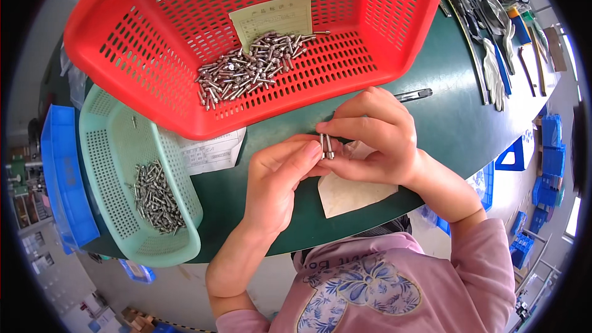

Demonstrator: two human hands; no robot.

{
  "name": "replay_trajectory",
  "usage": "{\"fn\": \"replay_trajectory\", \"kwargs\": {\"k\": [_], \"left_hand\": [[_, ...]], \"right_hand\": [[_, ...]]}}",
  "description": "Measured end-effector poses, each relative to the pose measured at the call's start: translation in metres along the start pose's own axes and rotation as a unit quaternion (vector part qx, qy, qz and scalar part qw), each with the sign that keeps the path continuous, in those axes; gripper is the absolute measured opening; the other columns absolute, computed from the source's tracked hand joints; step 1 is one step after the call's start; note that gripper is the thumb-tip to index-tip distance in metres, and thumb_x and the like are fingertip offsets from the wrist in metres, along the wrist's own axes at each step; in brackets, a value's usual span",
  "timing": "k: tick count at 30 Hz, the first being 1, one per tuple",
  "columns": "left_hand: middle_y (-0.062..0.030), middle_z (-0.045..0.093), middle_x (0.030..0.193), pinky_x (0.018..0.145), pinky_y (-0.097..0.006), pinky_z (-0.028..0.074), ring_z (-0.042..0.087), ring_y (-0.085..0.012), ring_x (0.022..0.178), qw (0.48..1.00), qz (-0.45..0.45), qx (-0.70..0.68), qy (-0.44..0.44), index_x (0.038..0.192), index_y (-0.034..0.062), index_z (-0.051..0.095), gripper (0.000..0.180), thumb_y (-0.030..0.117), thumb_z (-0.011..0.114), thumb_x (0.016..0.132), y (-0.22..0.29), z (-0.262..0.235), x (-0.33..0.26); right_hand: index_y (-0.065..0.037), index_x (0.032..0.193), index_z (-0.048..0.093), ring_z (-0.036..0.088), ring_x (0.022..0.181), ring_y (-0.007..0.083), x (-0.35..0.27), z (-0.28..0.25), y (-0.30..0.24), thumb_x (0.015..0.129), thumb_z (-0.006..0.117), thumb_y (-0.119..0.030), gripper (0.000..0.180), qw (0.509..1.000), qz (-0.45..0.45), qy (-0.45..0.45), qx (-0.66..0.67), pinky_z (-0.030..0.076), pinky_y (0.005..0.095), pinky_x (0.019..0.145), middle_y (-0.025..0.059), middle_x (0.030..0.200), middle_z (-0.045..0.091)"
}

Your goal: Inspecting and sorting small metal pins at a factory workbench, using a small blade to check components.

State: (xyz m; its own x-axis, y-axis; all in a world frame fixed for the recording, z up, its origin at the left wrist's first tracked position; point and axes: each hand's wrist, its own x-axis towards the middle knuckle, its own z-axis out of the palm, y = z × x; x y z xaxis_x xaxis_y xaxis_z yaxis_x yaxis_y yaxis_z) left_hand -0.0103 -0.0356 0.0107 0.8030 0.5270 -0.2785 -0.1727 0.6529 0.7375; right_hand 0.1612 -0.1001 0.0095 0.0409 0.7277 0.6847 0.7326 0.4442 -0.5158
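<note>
Left hand [277, 176] and right hand [379, 139] together pinch two metal pins [329, 147]. Beyond them sits a red basket [296, 102]; leftward, a green basket [190, 228].

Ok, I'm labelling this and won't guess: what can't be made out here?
All head view:
Two metal pins: far sides, facing away.
Left hand: some fingertips, behind the right hand.
Red basket: top, cut off by the upper edge.
Heaped pins: lower ones, under others.
Paper sheet: upper part, under the basket.
</note>
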Motion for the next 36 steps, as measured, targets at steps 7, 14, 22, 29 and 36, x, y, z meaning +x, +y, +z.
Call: {"fn": "replay_trajectory", "kwargs": {"k": [7,14,22,29,36], "left_hand": [[-0.016,0.063,0.102,0.081,-0.03,0.052,0.063,-0.0196,0.091,0.999,0.007,-0.043,-0.031,0.105,-0.009,0.059,0.026,0.012,0.047,0.095,-0.0004,-0.0017,0.0003],[-0.0163,0.063,0.102,0.082,-0.032,0.052,0.062,-0.0207,0.092,0.997,0.006,-0.071,-0.038,0.101,-0.0086,0.06,0.024,0.011,0.047,0.094,-0.0007,-0.0013,-0.001],[-0.0161,0.063,0.101,0.083,-0.034,0.051,0.062,-0.0215,0.092,0.997,0.003,-0.069,-0.037,0.1,-0.0083,0.061,0.024,0.01,0.047,0.094,-0.0011,-0.0017,-0.0013],[-0.0159,0.063,0.101,0.083,-0.034,0.052,0.063,-0.0217,0.091,0.995,0.01,-0.082,-0.05,0.1,-0.0083,0.06,0.023,0.01,0.047,0.094,-0.002,-0.0026,-0.0011],[-0.0156,0.063,0.1,0.083,-0.033,0.052,0.062,-0.0215,0.092,0.995,0.009,-0.086,-0.045,0.1,-0.0087,0.06,0.024,0.011,0.048,0.094,-0.002,-0.0018,-0.0016]], "right_hand": [[-0.008,0.085,0.068,0.055,0.062,0.0195,-0.001,-0.0003,-0.0012,0.055,0.081,-0.019,0.035,0.998,0.036,-0.003,0.056,0.041,0.0313,0.054,0.0016,0.076,0.058],[-0.007,0.083,0.068,0.055,0.062,0.0199,-0.0012,-0.0015,-0.0033,0.056,0.08,-0.018,0.032,0.996,0.049,-0.008,0.071,0.042,0.0316,0.055,0.0025,0.073,0.059],[-0.003,0.084,0.069,0.053,0.057,0.0147,-0.0018,-0.0005,0.0009,0.061,0.078,-0.02,0.03,0.998,0.011,-0.004,0.061,0.039,0.0271,0.051,0.004,0.071,0.059],[-0.004,0.084,0.069,0.052,0.056,0.0146,-0.0019,-0.0009,0.0002,0.06,0.079,-0.02,0.031,0.998,0.014,-0.008,0.059,0.038,0.0273,0.051,0.0033,0.07,0.059],[-0.005,0.083,0.069,0.052,0.057,0.0154,-0.0024,-0.0006,-0.0001,0.06,0.079,-0.022,0.031,0.998,0.016,-0.008,0.052,0.039,0.0278,0.051,0.0032,0.071,0.059]]}}
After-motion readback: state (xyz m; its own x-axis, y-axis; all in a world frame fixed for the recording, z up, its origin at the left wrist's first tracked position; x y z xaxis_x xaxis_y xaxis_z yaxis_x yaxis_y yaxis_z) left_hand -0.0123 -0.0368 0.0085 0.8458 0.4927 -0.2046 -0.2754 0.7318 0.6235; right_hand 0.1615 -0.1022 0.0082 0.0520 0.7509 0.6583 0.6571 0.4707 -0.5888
